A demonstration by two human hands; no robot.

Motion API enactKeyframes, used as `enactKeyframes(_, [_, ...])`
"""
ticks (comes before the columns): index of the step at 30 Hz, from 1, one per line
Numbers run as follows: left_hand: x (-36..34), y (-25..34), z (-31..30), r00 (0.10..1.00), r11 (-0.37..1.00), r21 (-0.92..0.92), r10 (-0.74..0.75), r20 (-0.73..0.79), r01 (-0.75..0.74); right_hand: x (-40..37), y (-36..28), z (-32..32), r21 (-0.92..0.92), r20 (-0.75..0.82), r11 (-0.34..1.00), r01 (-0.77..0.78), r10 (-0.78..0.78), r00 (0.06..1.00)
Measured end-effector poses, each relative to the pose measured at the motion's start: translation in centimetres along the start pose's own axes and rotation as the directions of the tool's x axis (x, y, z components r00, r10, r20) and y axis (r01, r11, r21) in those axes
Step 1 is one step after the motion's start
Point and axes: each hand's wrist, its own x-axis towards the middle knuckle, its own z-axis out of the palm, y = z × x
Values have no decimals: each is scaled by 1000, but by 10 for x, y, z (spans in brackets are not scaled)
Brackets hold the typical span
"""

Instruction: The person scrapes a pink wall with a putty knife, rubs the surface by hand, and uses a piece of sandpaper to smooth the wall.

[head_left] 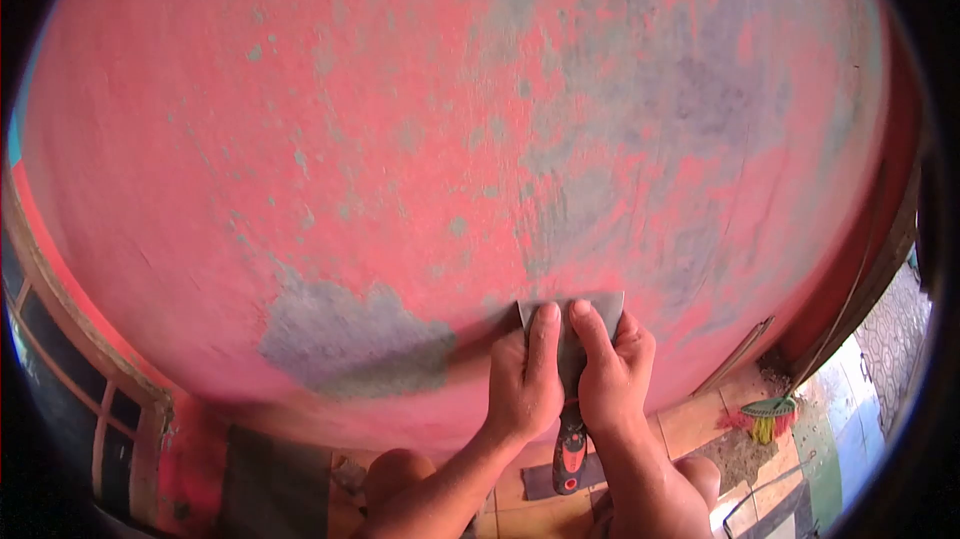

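Both hands grip one wide-bladed paint scraper (570, 454) with a black and red handle that points down toward me. My left hand (522, 384) is closed on the left side of the blade, its thumb pressed flat on the metal. On the other side, my right hand (614, 374) is closed the same way, thumb beside the left one. The blade's top edge rests at the lower part of a red painted wall (350, 139). Grey patches show where paint is gone, including a large bare patch (350, 334) left of the hands. Fingers behind the blade are partly hidden.
A broom (770, 419) with coloured bristles lies at the lower right, its handle leaning up toward the wall's corner. Thin sticks (735, 354) lean at the wall base. A window frame (105, 409) is at left. Tiled floor (510, 509) and my knees show below.
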Motion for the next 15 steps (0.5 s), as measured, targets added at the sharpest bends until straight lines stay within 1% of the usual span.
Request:
enactKeyframes(2, [1,7,1,1000,998,-62,-16,4,16,-4,1,1,4,-7,1000,-10,10,1000])
enactKeyframes(5, [-5,-3,5,995,999,-9,45,-93,-46,-4,13,-1,-18,-22,1000,3,-3,1000])
enactKeyframes(6, [-5,-5,0,1000,1000,-13,11,-30,-11,-4,16,-4,-27,-18,1000,-7,7,1000])
enactKeyframes(8, [9,1,-2,996,996,44,83,-7,-83,-1,13,-4,-32,-4,999,-25,25,1000])
enactKeyframes(9, [2,4,-3,997,995,75,74,-24,-72,-6,9,-4,-34,2,998,-53,53,999])
enactKeyframes(10, [2,10,-2,999,999,-11,-33,-14,33,-3,1,1,-19,5,998,-55,55,998])
enactKeyframes(11, [0,9,-3,999,999,-13,-32,-13,32,-2,-4,4,3,7,999,-44,44,999])
enactKeyframes(13, [-1,6,-3,1000,1000,-24,-13,-12,12,-7,8,3,0,-17,1000,-21,21,1000])
enactKeyframes(14, [-3,1,-2,999,1000,-11,3,-44,-3,-10,12,3,3,-30,1000,-9,9,1000])
enactKeyframes(15, [-4,-3,-4,999,1000,-10,6,-31,-7,-9,12,4,4,-44,1000,4,-4,999])
